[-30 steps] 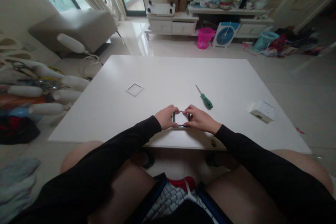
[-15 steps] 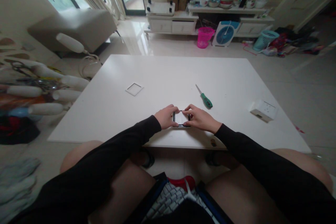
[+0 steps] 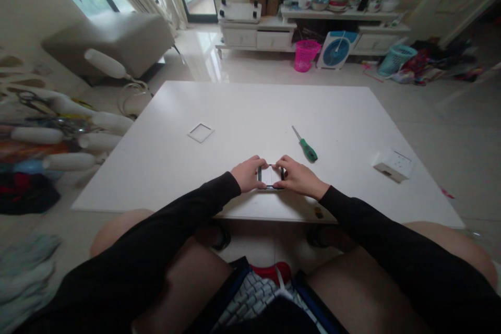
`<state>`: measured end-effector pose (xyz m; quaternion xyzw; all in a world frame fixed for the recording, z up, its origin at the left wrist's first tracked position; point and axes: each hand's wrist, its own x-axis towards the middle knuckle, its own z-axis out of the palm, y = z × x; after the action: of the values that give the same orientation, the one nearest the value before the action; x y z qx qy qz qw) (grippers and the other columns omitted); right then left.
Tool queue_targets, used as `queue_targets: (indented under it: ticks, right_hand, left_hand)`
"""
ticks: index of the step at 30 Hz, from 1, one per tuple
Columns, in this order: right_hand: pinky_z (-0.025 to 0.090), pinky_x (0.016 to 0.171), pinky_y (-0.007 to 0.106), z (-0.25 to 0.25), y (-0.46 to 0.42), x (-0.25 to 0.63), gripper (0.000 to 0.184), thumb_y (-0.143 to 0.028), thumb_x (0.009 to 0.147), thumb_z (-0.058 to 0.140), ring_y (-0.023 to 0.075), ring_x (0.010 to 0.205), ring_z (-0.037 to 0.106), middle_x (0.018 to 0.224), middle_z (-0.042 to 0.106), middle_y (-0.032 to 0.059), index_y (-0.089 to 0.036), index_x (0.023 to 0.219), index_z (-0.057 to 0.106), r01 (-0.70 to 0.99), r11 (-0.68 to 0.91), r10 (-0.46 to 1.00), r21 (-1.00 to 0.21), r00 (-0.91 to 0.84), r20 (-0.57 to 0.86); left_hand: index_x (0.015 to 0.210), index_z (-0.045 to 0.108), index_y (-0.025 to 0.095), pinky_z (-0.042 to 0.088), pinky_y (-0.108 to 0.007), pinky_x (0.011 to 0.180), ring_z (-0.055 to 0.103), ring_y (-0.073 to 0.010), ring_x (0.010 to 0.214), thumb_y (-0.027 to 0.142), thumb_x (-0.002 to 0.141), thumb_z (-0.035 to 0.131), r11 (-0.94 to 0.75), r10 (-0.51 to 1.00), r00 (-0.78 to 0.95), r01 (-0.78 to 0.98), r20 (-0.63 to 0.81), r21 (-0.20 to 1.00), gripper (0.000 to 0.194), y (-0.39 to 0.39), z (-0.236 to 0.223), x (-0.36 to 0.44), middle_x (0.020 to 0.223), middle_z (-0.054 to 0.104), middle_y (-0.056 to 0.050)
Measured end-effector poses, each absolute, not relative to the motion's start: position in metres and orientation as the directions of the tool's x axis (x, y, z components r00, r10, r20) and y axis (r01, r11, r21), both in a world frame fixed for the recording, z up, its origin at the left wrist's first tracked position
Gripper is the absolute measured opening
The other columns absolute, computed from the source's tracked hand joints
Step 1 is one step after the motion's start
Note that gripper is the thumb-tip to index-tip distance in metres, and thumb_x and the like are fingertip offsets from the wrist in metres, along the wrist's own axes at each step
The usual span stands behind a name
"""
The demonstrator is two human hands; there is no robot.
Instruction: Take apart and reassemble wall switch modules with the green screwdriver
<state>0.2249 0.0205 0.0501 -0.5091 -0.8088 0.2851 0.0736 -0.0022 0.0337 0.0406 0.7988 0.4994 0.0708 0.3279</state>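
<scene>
Between my two hands is a small white wall switch (image 3: 271, 176) with a dark border and a thin line down its middle. My left hand (image 3: 248, 174) grips its left side, thumb at the near edge and fingers at the far edge. On the opposite side, my right hand (image 3: 296, 175) pinches it in the same way. Beyond my right hand lies a green-handled screwdriver (image 3: 307, 149), its shaft pointing away. A thin, light square frame (image 3: 201, 133) lies flat to the left. The underside of the switch is hidden.
A white socket on a box (image 3: 393, 165) sits at the right of the white table (image 3: 242, 107). Near the front edge is a small brownish piece (image 3: 318, 212). Beyond stand a pink basket (image 3: 306, 56), a blue fan (image 3: 336, 51) and a cabinet (image 3: 274, 39).
My right fingers have drawn back slightly to the right at the switch's edge, showing more of its face. The switch and the other things stay in place.
</scene>
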Motion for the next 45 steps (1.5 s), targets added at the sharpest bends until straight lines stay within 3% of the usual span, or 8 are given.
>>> queue_targets:
  ticks: [9, 12, 16, 27, 32, 37, 40, 45]
  right_hand:
    - [0.049, 0.075, 0.03, 0.048, 0.018, 0.225, 0.039, -0.032, 0.085, 0.085, 0.0166, 0.084, 0.069, 0.127, 0.06, 0.0045, -0.023, 0.115, 0.061, 0.785, 0.312, 0.867, -0.535, -0.466, -0.178]
    - [0.049, 0.076, 0.03, 0.049, 0.017, 0.225, 0.043, -0.033, 0.086, 0.085, 0.0175, 0.086, 0.07, 0.13, 0.061, 0.0056, -0.024, 0.121, 0.061, 0.79, 0.321, 0.864, -0.522, -0.47, -0.18]
    - [0.047, 0.072, 0.029, 0.05, 0.013, 0.226, 0.044, -0.037, 0.09, 0.082, 0.0202, 0.09, 0.072, 0.134, 0.063, 0.0074, -0.026, 0.127, 0.061, 0.811, 0.375, 0.861, -0.45, -0.484, -0.155]
    - [0.055, 0.084, 0.037, 0.071, 0.019, 0.239, 0.04, -0.045, 0.106, 0.06, 0.0289, 0.111, 0.072, 0.138, 0.065, 0.012, -0.021, 0.138, 0.06, 0.836, 0.439, 0.888, -0.329, -0.459, 0.02]
    - [0.058, 0.087, 0.041, 0.078, 0.022, 0.248, 0.037, -0.04, 0.105, 0.06, 0.0307, 0.113, 0.072, 0.135, 0.067, 0.0122, -0.02, 0.135, 0.062, 0.854, 0.413, 0.906, -0.316, -0.421, 0.046]
    - [0.059, 0.092, 0.046, 0.078, 0.025, 0.253, 0.03, -0.034, 0.101, 0.064, 0.0293, 0.106, 0.072, 0.127, 0.068, 0.012, -0.02, 0.128, 0.065, 0.79, 0.423, 0.902, -0.443, -0.413, 0.124]
    - [0.06, 0.089, 0.044, 0.078, 0.024, 0.251, 0.029, -0.034, 0.098, 0.067, 0.026, 0.103, 0.072, 0.122, 0.068, 0.0101, -0.023, 0.125, 0.065, 0.658, 0.416, 0.9, -0.627, -0.396, 0.18]
    - [0.064, 0.081, 0.037, 0.079, 0.019, 0.241, 0.046, -0.043, 0.093, 0.073, 0.0221, 0.104, 0.072, 0.136, 0.065, 0.0106, -0.026, 0.135, 0.061, 0.388, 0.307, 0.919, -0.869, -0.359, 0.164]
  left_hand:
    - [0.142, 0.056, 0.023, 0.059, -0.036, 0.096, 0.07, -0.0259, 0.115, 0.04, 0.072, 0.092, -0.194, 0.796, 0.538, 0.662, -0.279, 0.724, 0.081, 0.075, 0.035, -0.036, 0.144, 0.063, -0.01]
    - [0.14, 0.057, 0.021, 0.048, -0.034, 0.114, 0.061, -0.0255, 0.133, 0.04, 0.087, 0.077, -0.059, 0.964, 0.161, 0.905, -0.212, 0.421, 0.06, 0.115, 0.038, -0.079, 0.145, 0.064, -0.01]
    - [0.144, 0.051, 0.011, 0.038, -0.05, 0.122, 0.045, -0.0376, 0.146, 0.025, 0.086, 0.071, 0.16, 0.98, -0.121, 0.953, -0.161, 0.256, 0.063, 0.149, 0.034, -0.133, 0.149, 0.057, -0.022]
    - [0.126, 0.066, 0.023, 0.048, -0.046, 0.108, 0.066, -0.0327, 0.12, 0.009, 0.076, 0.07, 0.214, 0.968, -0.171, 0.945, -0.182, 0.249, 0.052, 0.146, 0.02, -0.148, 0.113, 0.076, -0.009]
    - [0.11, 0.07, 0.019, 0.048, -0.051, 0.107, 0.065, -0.0364, 0.12, 0.013, 0.074, 0.073, 0.201, 0.974, -0.154, 0.926, -0.165, 0.321, 0.037, 0.143, 0.032, -0.131, 0.098, 0.076, -0.01]
    - [0.109, 0.071, 0.019, 0.054, -0.034, 0.091, 0.069, -0.0208, 0.093, 0.031, 0.084, 0.069, 0.039, 0.988, 0.051, 0.827, -0.143, 0.561, 0.028, 0.126, 0.064, -0.106, 0.091, 0.073, -0.003]
    - [0.105, 0.072, 0.015, 0.055, -0.036, 0.088, 0.068, -0.0188, 0.084, 0.041, 0.077, 0.08, -0.027, 0.959, 0.272, 0.361, -0.078, 0.932, 0.039, 0.099, 0.082, -0.084, 0.085, 0.071, -0.002]
    - [0.1, 0.073, 0.014, 0.059, -0.035, 0.085, 0.072, -0.0181, 0.086, 0.044, 0.069, 0.096, 0.256, 0.834, 0.519, -0.059, -0.19, 0.965, 0.049, 0.052, 0.096, -0.048, 0.089, 0.075, -0.006]
